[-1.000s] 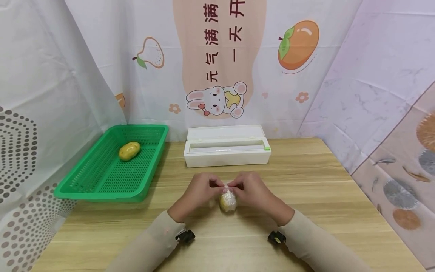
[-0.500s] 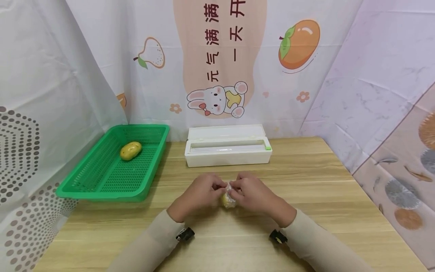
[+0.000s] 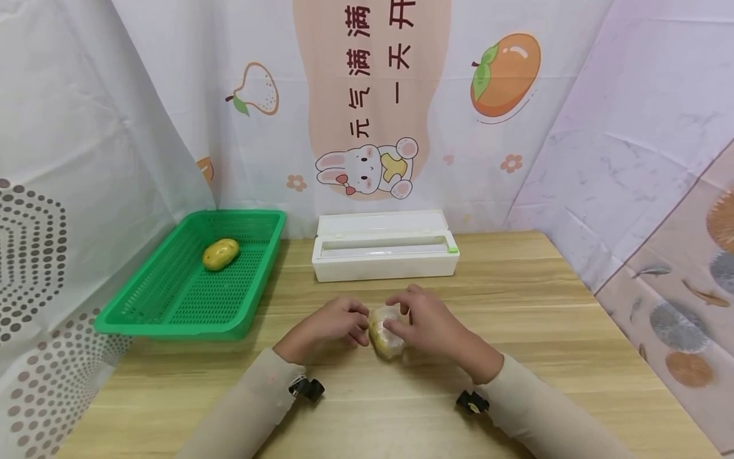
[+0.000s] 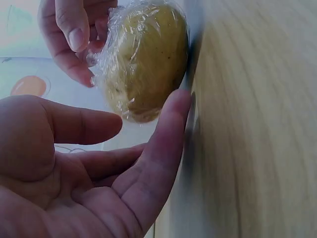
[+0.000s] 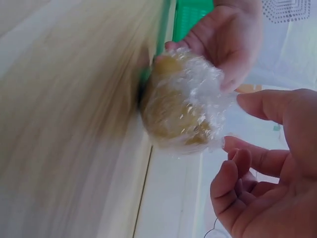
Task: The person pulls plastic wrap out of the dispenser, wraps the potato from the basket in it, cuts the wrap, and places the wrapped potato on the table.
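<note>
A potato [image 3: 387,347] wrapped in clear cling film sits on the wooden table between my two hands. In the left wrist view the film lies crinkled over the potato [image 4: 148,59], with its yellow skin showing through. My left hand [image 3: 338,322] is at its left side, fingers loosely bent; a fingertip is at or very near the potato's lower edge. My right hand [image 3: 438,326] is at its right, thumb and index finger spread apart. In the right wrist view the tips of that hand [image 5: 277,158] are at the loose edge of the bunched film [image 5: 210,94].
A green plastic basket [image 3: 260,280] at the left holds another potato [image 3: 220,254], with no film visible on it. Behind my hands stands a long white cling film box [image 3: 385,268], lid up, with a green piece at its right end. A printed curtain [image 3: 246,159] hangs behind the table.
Both hands were pinching the film together on top of the potato. Now the fingers have parted, the left hand has drawn back leftward, and more of the wrapped potato shows.
</note>
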The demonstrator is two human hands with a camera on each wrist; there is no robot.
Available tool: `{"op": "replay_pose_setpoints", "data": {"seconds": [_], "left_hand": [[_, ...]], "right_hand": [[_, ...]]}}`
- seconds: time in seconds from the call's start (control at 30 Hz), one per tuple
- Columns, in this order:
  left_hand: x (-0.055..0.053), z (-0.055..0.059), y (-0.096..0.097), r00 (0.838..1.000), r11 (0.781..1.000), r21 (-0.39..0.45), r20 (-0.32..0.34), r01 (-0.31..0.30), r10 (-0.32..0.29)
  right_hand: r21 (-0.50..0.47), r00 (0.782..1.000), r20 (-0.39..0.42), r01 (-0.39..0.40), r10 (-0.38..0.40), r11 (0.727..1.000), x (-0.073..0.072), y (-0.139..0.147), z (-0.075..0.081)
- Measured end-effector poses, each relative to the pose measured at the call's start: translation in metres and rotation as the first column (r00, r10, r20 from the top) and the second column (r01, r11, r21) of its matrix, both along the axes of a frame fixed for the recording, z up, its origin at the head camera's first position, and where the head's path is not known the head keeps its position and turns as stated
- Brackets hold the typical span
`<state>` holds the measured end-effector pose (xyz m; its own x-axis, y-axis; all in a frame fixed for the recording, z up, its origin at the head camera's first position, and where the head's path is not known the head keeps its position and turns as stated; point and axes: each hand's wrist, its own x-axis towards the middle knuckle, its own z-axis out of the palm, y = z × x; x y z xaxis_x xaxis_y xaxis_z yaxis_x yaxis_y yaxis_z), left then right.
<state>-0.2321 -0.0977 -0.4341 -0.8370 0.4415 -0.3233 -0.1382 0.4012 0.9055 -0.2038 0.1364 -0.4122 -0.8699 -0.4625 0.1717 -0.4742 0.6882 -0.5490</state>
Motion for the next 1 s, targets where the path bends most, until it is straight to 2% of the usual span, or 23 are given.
{"op": "replay_pose_setpoints", "data": {"seconds": [0.23, 0.4, 0.57, 0.9, 1.0], "left_hand": [[-0.002, -0.004, 0.003, 0.996, 0.995, 0.059, 0.028, 0.082, -0.084], [-0.004, -0.009, 0.003, 0.994, 0.991, 0.091, 0.039, 0.099, -0.103], [-0.005, -0.010, 0.003, 0.994, 0.991, 0.107, 0.063, 0.080, -0.088], [-0.005, -0.010, 0.003, 0.992, 0.984, 0.179, 0.127, -0.001, -0.022], [-0.005, -0.010, 0.003, 0.993, 0.978, 0.206, 0.120, -0.022, -0.003]], "right_hand": [[0.033, 0.996, -0.078, 0.034, -0.031, 0.999, 0.014, -0.011, 0.001], [0.036, 0.993, -0.111, 0.050, -0.046, 0.998, 0.017, -0.014, -0.002], [0.011, 0.996, -0.072, 0.048, -0.048, 0.999, 0.015, -0.014, -0.003], [-0.016, 0.997, 0.041, 0.068, -0.067, 0.998, 0.009, -0.008, -0.002], [-0.021, 0.995, 0.060, 0.083, -0.081, 0.996, 0.008, -0.006, -0.002]]}}
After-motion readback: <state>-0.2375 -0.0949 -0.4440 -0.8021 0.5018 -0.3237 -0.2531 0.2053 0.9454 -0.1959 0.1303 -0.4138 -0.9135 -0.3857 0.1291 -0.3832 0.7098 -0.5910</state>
